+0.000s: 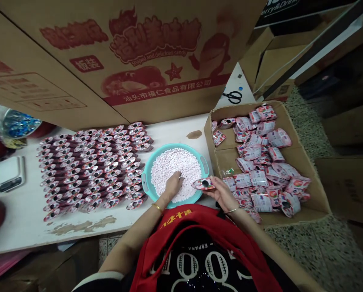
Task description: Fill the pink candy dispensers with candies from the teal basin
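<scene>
My left hand (173, 184) rests with its fingers down in a heap of small pale pink candies (175, 172), which fill a round turquoise tray with handles (147, 182). The fingers are partly buried, so I cannot tell whether they hold any candies. My right hand (222, 194) grips a small pink-and-red oval candy holder (203, 184) with a dark round hole, just right of the tray's rim. Rows of similar holders (93, 166) stand closely packed on the white table (26, 215), left of the tray.
A cardboard box (306, 190) full of pink-and-white foil packets (260, 162) sits on the right. Black scissors (232, 97) lie beyond it. A large printed carton (133, 52) overhangs the table. A white digital scale (9, 173) stands at the left edge, and speckled floor lies lower right.
</scene>
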`<control>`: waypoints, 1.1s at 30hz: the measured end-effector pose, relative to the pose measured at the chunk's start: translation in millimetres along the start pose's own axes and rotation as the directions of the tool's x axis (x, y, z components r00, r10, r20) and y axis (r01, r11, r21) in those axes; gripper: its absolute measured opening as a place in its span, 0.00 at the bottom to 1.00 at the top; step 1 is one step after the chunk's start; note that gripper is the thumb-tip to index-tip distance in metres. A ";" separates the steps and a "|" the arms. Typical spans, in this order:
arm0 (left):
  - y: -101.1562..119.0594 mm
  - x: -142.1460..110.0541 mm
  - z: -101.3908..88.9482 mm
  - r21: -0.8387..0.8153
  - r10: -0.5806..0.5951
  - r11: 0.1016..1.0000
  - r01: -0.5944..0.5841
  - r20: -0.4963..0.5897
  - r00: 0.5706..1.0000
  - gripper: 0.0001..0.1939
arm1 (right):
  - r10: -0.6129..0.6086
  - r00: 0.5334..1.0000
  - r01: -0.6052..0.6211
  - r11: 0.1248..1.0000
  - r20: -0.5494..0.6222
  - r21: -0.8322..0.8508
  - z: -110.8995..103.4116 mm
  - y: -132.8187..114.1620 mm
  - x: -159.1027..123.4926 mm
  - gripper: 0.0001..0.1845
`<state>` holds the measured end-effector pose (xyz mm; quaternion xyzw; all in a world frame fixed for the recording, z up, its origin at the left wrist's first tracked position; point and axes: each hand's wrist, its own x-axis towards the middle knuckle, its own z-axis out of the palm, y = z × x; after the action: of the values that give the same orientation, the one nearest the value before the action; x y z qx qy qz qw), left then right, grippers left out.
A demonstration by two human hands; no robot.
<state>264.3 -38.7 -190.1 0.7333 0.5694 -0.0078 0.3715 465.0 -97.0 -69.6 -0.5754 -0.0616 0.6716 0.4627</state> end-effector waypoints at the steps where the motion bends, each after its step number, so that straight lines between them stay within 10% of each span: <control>1: 0.8 1.7 0.4 -0.023 0.012 1.000 -0.012 -0.015 1.000 0.13 | 0.021 1.000 -0.021 1.000 -0.009 -0.014 -1.0 6.5 -1.0 0.21; 14: 1.7 -49.5 -136.4 0.097 0.436 0.895 -0.435 0.016 0.900 0.13 | -0.183 0.977 0.167 0.976 -0.113 -0.139 24.2 31.2 39.6 0.26; 25: 92.6 -63.9 -158.8 0.544 0.275 0.777 -0.315 0.157 0.949 0.12 | -0.300 0.949 0.255 0.912 -0.100 -0.322 32.5 41.3 55.7 0.31; 33: 1.0 -20.8 -151.2 0.535 0.191 0.829 -0.160 -0.004 0.982 0.12 | -0.242 0.960 0.211 0.957 -0.143 -0.199 26.2 26.0 50.6 0.29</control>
<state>195.6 27.7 -71.0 0.8565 0.4854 -0.1104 0.1363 433.5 -64.8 -113.1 -0.6582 -0.1496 0.5552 0.4859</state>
